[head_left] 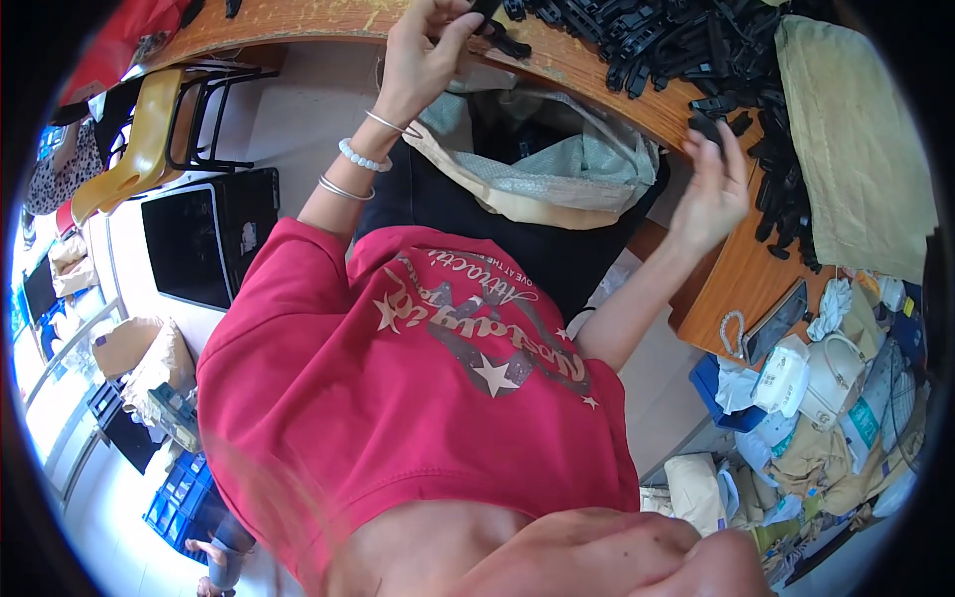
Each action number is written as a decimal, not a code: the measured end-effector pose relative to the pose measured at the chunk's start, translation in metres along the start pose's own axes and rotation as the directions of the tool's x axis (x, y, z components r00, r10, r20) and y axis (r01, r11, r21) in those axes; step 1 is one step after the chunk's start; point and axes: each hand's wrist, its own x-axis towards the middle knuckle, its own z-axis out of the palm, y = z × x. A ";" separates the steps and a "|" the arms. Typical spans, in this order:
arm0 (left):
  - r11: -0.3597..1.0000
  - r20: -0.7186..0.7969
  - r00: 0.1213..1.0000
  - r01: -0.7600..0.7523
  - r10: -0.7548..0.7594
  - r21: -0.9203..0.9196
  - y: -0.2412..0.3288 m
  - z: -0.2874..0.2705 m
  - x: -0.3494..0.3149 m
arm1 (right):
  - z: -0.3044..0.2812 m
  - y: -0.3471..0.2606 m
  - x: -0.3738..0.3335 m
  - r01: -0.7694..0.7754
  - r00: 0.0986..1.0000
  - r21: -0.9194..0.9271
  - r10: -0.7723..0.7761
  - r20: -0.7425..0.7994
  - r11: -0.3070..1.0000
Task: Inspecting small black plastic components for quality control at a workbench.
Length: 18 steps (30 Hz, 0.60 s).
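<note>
My left hand (423, 55) is raised over the table's front edge, pinching a black plastic part (484, 9) between thumb and fingers. Another black piece (507, 41) lies on the wood just beside it. At the table's right, my right hand (711, 194) has its fingertips closed on a small dark plastic part (706, 125), partly hidden by the fingers. A heap of similar black plastic parts (637, 45) spreads over the table between and beyond my hands. Below the edge, a woven sack (557, 204) gapes in my lap, with dark contents I cannot make out.
The wooden table (298, 25) curves along the top and right. A tan sack (856, 139) lies on its right part, near a phone (776, 318) and a beaded bracelet (732, 334). Bags and a white handbag (834, 378) crowd the lower right. A yellow chair (149, 149) stands left.
</note>
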 end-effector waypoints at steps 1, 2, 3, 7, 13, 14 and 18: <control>0.984 -0.048 0.999 0.007 -0.016 -0.175 -0.003 0.000 0.001 | 0.008 0.001 -0.006 0.021 0.995 -0.056 -0.016 0.097 0.998; 0.960 0.170 0.982 0.120 -0.078 -0.253 -0.005 -0.009 -0.001 | 0.016 -0.001 -0.014 -0.018 0.986 -0.058 0.027 0.163 0.998; 0.967 0.176 0.984 0.079 -0.036 -0.243 0.012 0.004 -0.005 | 0.020 -0.003 -0.017 -0.066 0.961 0.004 0.062 0.268 0.998; 0.999 0.523 0.851 0.050 -0.036 -0.013 0.039 0.010 -0.019 | 0.043 -0.014 -0.033 -0.009 0.868 0.070 -0.027 0.496 0.997; 0.978 0.685 0.723 -0.060 -0.093 0.197 0.054 0.016 -0.018 | 0.050 -0.016 -0.042 0.140 0.856 -0.045 -0.098 0.507 0.989; 0.967 0.721 0.693 -0.175 -0.013 0.186 0.054 0.016 -0.018 | 0.049 -0.016 -0.044 0.162 0.862 -0.064 -0.109 0.494 0.985; 0.882 0.729 0.677 -0.400 0.101 0.248 0.052 0.020 -0.021 | 0.049 -0.007 -0.043 0.237 0.863 0.001 -0.211 0.460 0.972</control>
